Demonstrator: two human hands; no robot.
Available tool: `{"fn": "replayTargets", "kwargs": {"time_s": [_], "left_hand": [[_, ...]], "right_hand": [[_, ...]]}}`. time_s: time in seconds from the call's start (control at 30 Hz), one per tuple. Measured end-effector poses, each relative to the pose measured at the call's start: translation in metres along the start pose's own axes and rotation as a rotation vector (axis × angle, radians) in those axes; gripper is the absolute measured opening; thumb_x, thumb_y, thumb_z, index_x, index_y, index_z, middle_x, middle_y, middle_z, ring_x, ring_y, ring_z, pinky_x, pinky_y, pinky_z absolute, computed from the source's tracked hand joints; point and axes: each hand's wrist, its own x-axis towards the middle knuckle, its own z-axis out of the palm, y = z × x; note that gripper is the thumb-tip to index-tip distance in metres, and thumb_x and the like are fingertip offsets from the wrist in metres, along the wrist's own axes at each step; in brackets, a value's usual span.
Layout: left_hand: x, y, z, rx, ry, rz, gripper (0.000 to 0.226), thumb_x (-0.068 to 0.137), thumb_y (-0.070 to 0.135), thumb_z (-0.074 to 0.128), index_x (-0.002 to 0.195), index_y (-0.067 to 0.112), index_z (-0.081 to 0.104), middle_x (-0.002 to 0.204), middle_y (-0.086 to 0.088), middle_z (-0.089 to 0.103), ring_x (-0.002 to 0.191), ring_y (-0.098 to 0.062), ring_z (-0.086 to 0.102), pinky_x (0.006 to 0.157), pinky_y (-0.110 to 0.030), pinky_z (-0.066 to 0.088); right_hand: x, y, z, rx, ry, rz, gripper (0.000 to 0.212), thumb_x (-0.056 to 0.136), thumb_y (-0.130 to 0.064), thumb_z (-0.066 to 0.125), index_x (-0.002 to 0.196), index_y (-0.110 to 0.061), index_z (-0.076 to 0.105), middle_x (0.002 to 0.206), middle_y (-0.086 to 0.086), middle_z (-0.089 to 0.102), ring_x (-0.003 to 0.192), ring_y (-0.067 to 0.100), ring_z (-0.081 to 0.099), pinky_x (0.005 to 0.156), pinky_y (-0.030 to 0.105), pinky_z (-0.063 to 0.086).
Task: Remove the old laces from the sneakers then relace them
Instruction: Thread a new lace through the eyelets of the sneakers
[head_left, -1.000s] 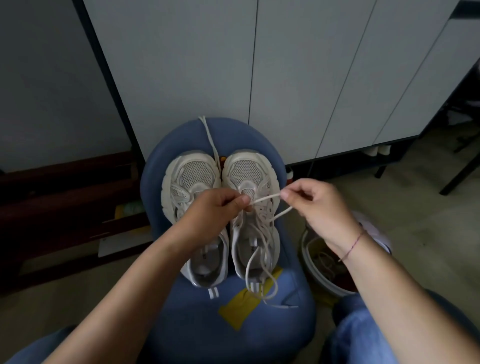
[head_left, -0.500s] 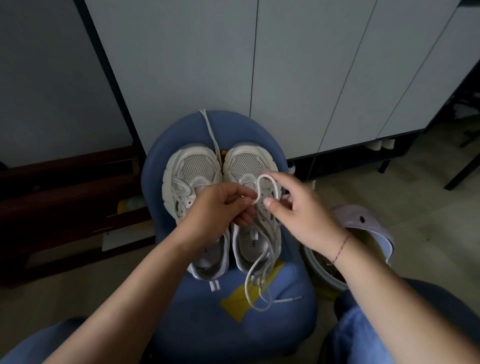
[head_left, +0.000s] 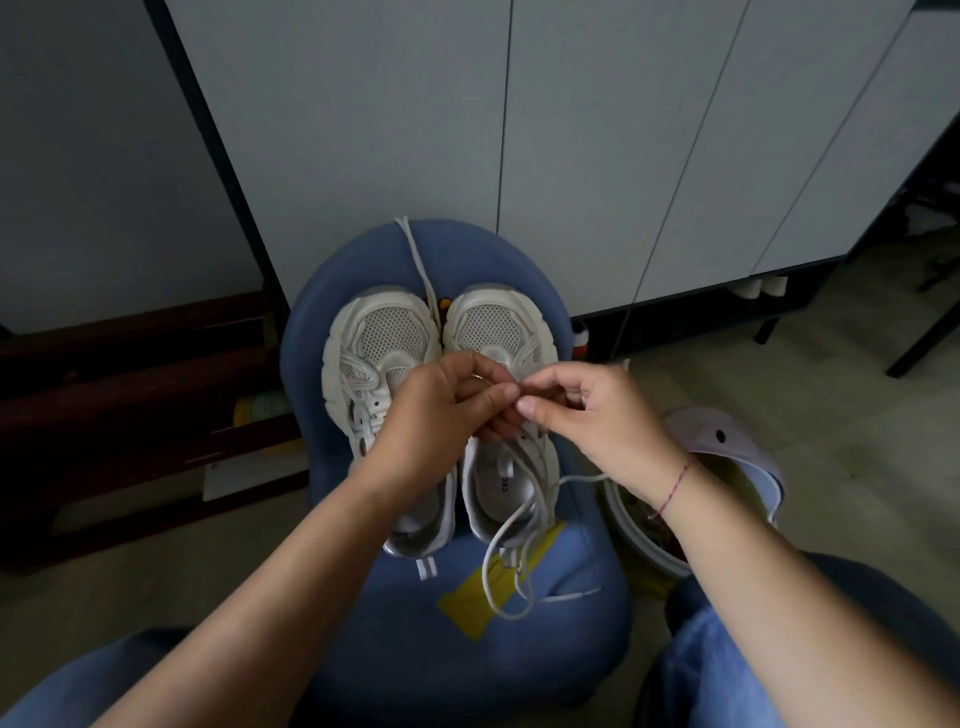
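Note:
Two white mesh sneakers stand side by side, toes away from me, on a blue padded stool (head_left: 457, 649). Over the right sneaker (head_left: 498, 332) my left hand (head_left: 441, 410) and my right hand (head_left: 587, 415) meet fingertip to fingertip, both pinching the same white lace (head_left: 519, 519) above the eyelets. The lace's loose lengths run down past the heel and loop on the stool near a yellow patch (head_left: 467, 608). The left sneaker (head_left: 384, 338) is partly hidden under my left hand. Another white lace (head_left: 415, 254) lies between the toes toward the stool's far edge.
Grey cabinet doors (head_left: 571, 130) rise right behind the stool. A white bin (head_left: 639, 540) with an open lid (head_left: 727, 447) stands on the floor at the right, under my right wrist. Dark wooden boards (head_left: 130, 389) lie at the left. My knees in jeans frame the stool.
My right hand has moved left from a stretched-out lace to meet my left hand; the lace loop seen half a second ago is now closed up between the fingertips.

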Motion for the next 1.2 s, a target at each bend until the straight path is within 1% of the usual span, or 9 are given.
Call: {"fn": "replayTargets", "kwargs": {"time_s": [0.1,0.23,0.4,0.63,0.73,0.8,0.9,1.03,1.2], "left_hand": [[0.000,-0.001,-0.001,-0.014,-0.002,-0.002,0.010,0.091,-0.001,0.061,0.085,0.007,0.064,0.065,-0.002,0.071,0.060,-0.010,0.067,0.060,-0.019,0.055],[0.001,-0.003,-0.001,0.019,0.035,0.000,0.024,0.092,-0.007,0.057,0.088,0.014,0.067,0.070,0.002,0.073,0.069,-0.007,0.069,0.069,-0.018,0.056],[0.000,-0.005,0.006,0.057,0.102,-0.007,0.019,0.091,0.000,0.064,0.092,0.019,0.064,0.072,0.001,0.074,0.070,-0.008,0.071,0.066,-0.017,0.054],[0.005,-0.013,0.013,0.221,0.217,-0.118,0.009,0.095,0.020,0.063,0.103,0.024,0.067,0.093,0.008,0.071,0.086,-0.002,0.065,0.077,-0.017,0.051],[0.012,-0.013,0.016,0.098,0.174,-0.203,0.013,0.098,0.018,0.058,0.104,0.017,0.070,0.103,-0.006,0.073,0.099,-0.021,0.068,0.093,-0.033,0.053],[0.016,-0.009,0.019,-0.060,0.136,-0.259,0.018,0.100,0.011,0.052,0.091,0.014,0.067,0.100,-0.015,0.067,0.096,-0.029,0.062,0.087,-0.032,0.049],[0.019,-0.007,0.019,-0.254,0.088,-0.319,0.022,0.102,0.010,0.046,0.088,0.011,0.064,0.093,-0.015,0.065,0.091,-0.022,0.061,0.079,-0.021,0.050],[0.020,-0.008,0.016,-0.412,0.084,-0.351,0.024,0.102,0.010,0.045,0.089,0.012,0.064,0.074,0.006,0.074,0.079,-0.006,0.069,0.080,-0.016,0.053],[0.020,-0.014,0.018,-0.461,0.104,-0.329,0.021,0.102,0.010,0.046,0.092,0.012,0.065,0.075,0.006,0.075,0.075,-0.001,0.071,0.074,-0.012,0.055]], "right_hand": [[0.000,0.001,-0.002,-0.005,0.016,0.002,0.018,0.082,-0.013,0.072,0.078,-0.031,0.068,0.077,-0.008,0.071,0.076,0.007,0.066,0.074,0.027,0.054],[0.003,0.008,-0.004,-0.089,0.091,0.007,0.018,0.090,-0.017,0.063,0.077,-0.030,0.060,0.062,-0.022,0.059,0.058,-0.002,0.052,0.061,0.021,0.040],[0.001,0.006,0.002,0.014,0.043,0.046,0.014,0.089,-0.011,0.063,0.083,-0.022,0.065,0.061,-0.009,0.060,0.054,0.005,0.054,0.059,0.020,0.046],[0.030,0.010,-0.011,-0.047,0.192,0.162,0.018,0.089,-0.013,0.064,0.077,-0.026,0.067,0.064,-0.006,0.062,0.052,0.001,0.051,0.061,0.023,0.047],[0.041,0.010,-0.015,-0.130,0.175,0.174,0.012,0.089,-0.012,0.064,0.081,-0.021,0.069,0.060,-0.007,0.063,0.050,0.000,0.054,0.056,0.016,0.049],[0.044,0.012,-0.013,-0.132,0.166,0.174,0.011,0.087,-0.009,0.065,0.081,-0.017,0.069,0.062,-0.002,0.066,0.048,0.003,0.056,0.053,0.016,0.048],[0.047,0.017,-0.010,-0.152,0.169,0.190,0.005,0.086,-0.008,0.066,0.082,-0.010,0.068,0.065,0.002,0.067,0.047,0.005,0.058,0.051,0.017,0.048],[0.048,0.016,-0.013,-0.220,0.145,0.184,0.007,0.086,-0.009,0.066,0.080,-0.010,0.066,0.067,0.008,0.068,0.047,0.006,0.058,0.051,0.015,0.047],[0.049,0.013,-0.014,-0.381,0.104,0.155,0.011,0.087,-0.013,0.066,0.077,-0.017,0.064,0.068,0.005,0.068,0.049,0.004,0.058,0.055,0.015,0.049]]}}
